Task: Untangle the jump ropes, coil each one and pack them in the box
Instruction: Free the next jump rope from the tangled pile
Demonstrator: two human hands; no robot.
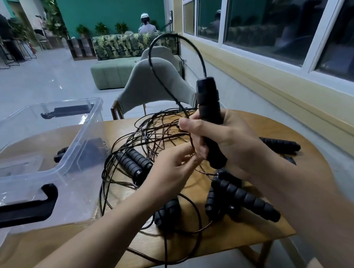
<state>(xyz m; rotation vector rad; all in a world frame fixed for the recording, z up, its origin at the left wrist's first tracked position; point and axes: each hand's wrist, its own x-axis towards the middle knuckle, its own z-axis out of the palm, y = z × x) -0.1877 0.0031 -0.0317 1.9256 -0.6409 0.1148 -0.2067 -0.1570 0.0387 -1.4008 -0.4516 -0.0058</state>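
My right hand (224, 139) grips a black jump rope handle (208, 102) upright above the wooden table (252, 231); its cord (155, 49) arches up from the handle's top and loops back down into the tangle. My left hand (174, 171) pinches a thin cord just left of the handle's lower end. A tangle of black cords (151, 133) lies on the table with several ribbed black handles: a pair (135, 162) at the middle, others (245, 198) at the front, one (279, 143) behind my right wrist. The clear plastic box (83, 130) stands at the left.
The box's lid with black clips (26, 209) sits at the left front. Grey-green chairs (147, 83) stand behind the table. A wall with windows (269, 22) runs along the right. Some cords hang over the table's front edge. People stand far back in the room.
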